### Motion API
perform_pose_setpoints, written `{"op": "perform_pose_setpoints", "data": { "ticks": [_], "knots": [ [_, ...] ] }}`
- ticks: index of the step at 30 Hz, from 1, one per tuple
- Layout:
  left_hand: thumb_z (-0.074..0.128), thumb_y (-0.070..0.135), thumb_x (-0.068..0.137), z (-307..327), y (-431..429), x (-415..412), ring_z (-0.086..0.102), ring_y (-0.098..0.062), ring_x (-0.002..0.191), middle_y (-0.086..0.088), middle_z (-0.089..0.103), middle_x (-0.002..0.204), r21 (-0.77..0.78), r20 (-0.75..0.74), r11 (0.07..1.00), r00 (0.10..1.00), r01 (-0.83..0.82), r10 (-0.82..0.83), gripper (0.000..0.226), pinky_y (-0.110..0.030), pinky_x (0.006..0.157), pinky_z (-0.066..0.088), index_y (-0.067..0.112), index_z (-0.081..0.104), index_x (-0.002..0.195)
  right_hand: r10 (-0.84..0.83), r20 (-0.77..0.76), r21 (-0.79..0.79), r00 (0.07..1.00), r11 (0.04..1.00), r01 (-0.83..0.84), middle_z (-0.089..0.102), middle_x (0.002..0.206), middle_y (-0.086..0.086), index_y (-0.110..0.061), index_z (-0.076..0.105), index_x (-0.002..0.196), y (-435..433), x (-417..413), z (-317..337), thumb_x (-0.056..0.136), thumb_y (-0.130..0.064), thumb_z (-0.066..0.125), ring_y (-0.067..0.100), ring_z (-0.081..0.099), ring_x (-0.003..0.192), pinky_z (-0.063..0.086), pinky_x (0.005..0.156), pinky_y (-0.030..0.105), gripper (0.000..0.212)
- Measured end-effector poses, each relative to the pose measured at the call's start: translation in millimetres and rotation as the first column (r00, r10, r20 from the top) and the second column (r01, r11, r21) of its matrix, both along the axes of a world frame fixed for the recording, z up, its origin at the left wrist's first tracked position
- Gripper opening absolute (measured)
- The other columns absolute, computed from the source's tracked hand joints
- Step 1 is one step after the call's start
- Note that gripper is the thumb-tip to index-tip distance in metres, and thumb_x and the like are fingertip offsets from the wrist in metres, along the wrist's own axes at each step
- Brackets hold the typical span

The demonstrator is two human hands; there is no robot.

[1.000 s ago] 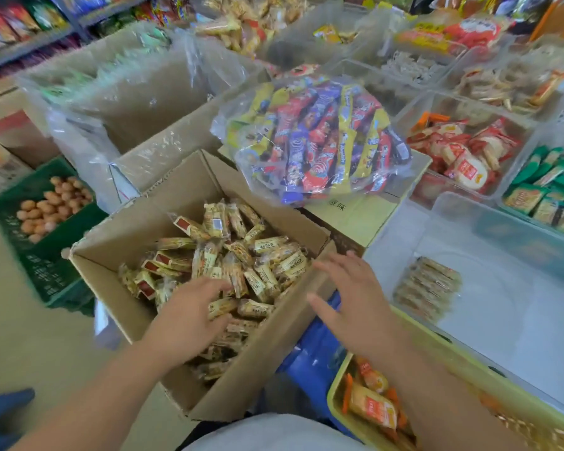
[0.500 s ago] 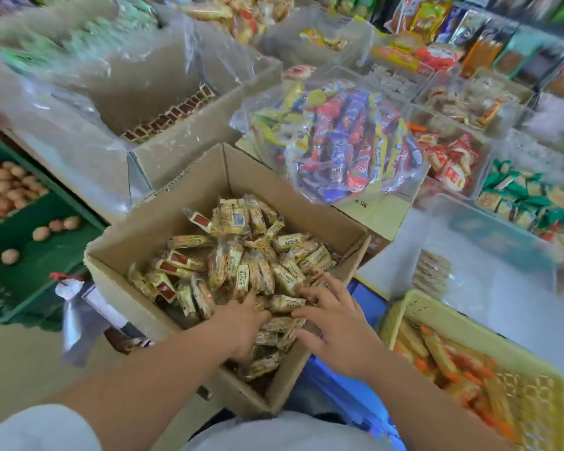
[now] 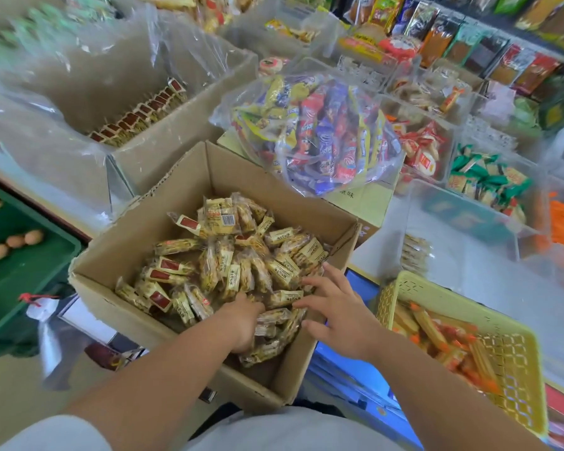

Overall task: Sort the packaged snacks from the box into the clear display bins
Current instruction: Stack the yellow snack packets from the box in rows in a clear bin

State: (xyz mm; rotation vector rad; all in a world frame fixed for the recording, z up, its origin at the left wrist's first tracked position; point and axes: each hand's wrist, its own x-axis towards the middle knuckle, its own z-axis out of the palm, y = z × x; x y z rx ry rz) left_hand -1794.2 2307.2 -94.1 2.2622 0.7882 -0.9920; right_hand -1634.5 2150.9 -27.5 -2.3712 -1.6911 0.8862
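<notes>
An open cardboard box in front of me holds a heap of small yellow-wrapped snacks. My left hand is dug into the near side of the heap, its fingers buried among the wrappers. My right hand lies spread over the snacks at the box's right corner, fingers straight and touching the packets. To the right stands a clear display bin with a small stack of the same snacks in its left end.
A yellow basket of orange-wrapped sticks sits at my right. A clear bag of mixed colourful bars lies behind the box. Other clear bins of snacks fill the back right. A lined carton and a green crate with eggs are at left.
Both hands have gone deeper into the box: the left one has sunk into the heap, and the right one has come from the box's rim onto the snacks.
</notes>
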Motion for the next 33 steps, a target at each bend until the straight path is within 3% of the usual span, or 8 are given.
{"op": "perform_pose_setpoints", "data": {
  "ticks": [6,13,15,17,20,24,27,33],
  "knots": [
    [0.077,0.010,0.086,19.5,6.6,-2.2,0.054,-0.036,0.127,-0.010,0.028,0.150,-0.019,0.123,0.998,0.990,-0.064,0.066,0.087,-0.036,0.103,0.050,0.024,0.032,0.159,-0.001,0.005,0.004,1.000,1.000,0.001,0.019,0.159,-0.023,-0.046,0.058,0.131,-0.3,2.5,-1.0,0.088,-0.060,0.043,0.006,-0.025,0.149,0.020,0.114,0.069,0.048],
    [0.084,0.027,0.073,54.6,26.6,-26.6,0.027,-0.031,0.153,0.001,-0.006,0.171,-0.114,0.270,0.961,0.923,-0.252,0.274,0.090,-0.033,0.108,0.045,0.034,0.043,0.153,-0.001,-0.003,-0.004,1.000,1.000,0.001,0.018,0.159,-0.022,-0.045,0.058,0.131,0.0,3.4,-0.9,0.089,-0.060,0.044,0.006,-0.025,0.149,0.019,0.116,0.069,0.047],
    [0.085,0.028,0.071,65.6,31.4,-36.6,0.036,-0.025,0.148,0.004,0.010,0.170,-0.157,0.340,0.932,0.868,-0.326,0.361,0.090,-0.030,0.106,0.045,0.032,0.045,0.151,0.003,-0.002,-0.003,1.000,1.000,-0.003,0.017,0.159,-0.022,-0.046,0.057,0.132,0.4,4.2,-2.0,0.088,-0.062,0.042,0.007,-0.025,0.149,0.019,0.116,0.069,0.049],
    [0.086,0.025,0.070,72.8,36.1,-46.0,0.062,-0.013,0.114,0.006,0.043,0.152,-0.241,0.399,0.883,0.788,-0.404,0.469,0.089,-0.020,0.086,0.053,0.030,0.048,0.150,0.010,-0.001,0.005,1.000,1.000,-0.010,0.017,0.159,-0.023,-0.046,0.056,0.132,0.0,5.0,-3.7,0.087,-0.063,0.041,0.006,-0.025,0.149,0.019,0.116,0.069,0.050],
    [0.086,0.012,0.071,79.6,39.2,-59.2,0.063,-0.008,0.060,0.009,0.061,0.122,-0.484,0.369,0.686,0.584,-0.543,0.723,0.089,-0.019,0.049,0.050,0.036,0.048,0.148,0.014,-0.006,0.013,1.000,1.000,-0.014,0.017,0.159,-0.022,-0.048,0.054,0.134,-1.6,5.7,-5.6,0.089,-0.065,0.041,0.007,-0.026,0.149,0.018,0.116,0.070,0.050],
    [0.080,-0.007,0.077,79.2,36.5,-71.9,0.077,-0.031,0.096,-0.008,0.075,0.120,-0.795,0.178,0.302,0.275,-0.525,0.945,0.073,-0.057,0.080,0.062,0.028,0.058,0.137,-0.022,-0.063,-0.001,0.998,1.000,0.022,0.020,0.160,-0.020,-0.048,0.048,0.140,2.4,2.7,4.2,0.088,-0.079,0.033,0.007,-0.025,0.149,0.008,0.119,0.068,0.062],
    [0.080,-0.006,0.072,77.8,20.7,-69.1,0.074,-0.034,0.109,-0.013,0.074,0.123,-0.937,-0.012,-0.004,0.022,-0.350,1.000,0.074,-0.048,0.075,0.064,0.020,0.058,0.137,-0.143,-0.191,0.060,0.971,0.986,0.157,0.029,0.158,-0.021,-0.050,0.047,0.141,10.0,-5.7,20.8,0.071,-0.098,0.018,0.008,-0.017,0.151,-0.011,0.120,0.057,0.089],
    [0.098,0.007,0.055,89.5,-25.9,-33.0,0.066,-0.036,0.124,-0.014,0.067,0.137,-0.985,-0.055,-0.064,-0.059,-0.159,0.997,0.099,-0.054,0.091,0.059,0.028,0.055,0.142,-0.256,-0.564,0.163,0.785,0.898,0.409,0.059,0.127,-0.029,-0.043,0.056,0.125,13.4,-15.6,50.4,0.078,-0.073,0.061,-0.007,0.049,0.125,0.045,0.106,0.034,0.057]
  ]
}}
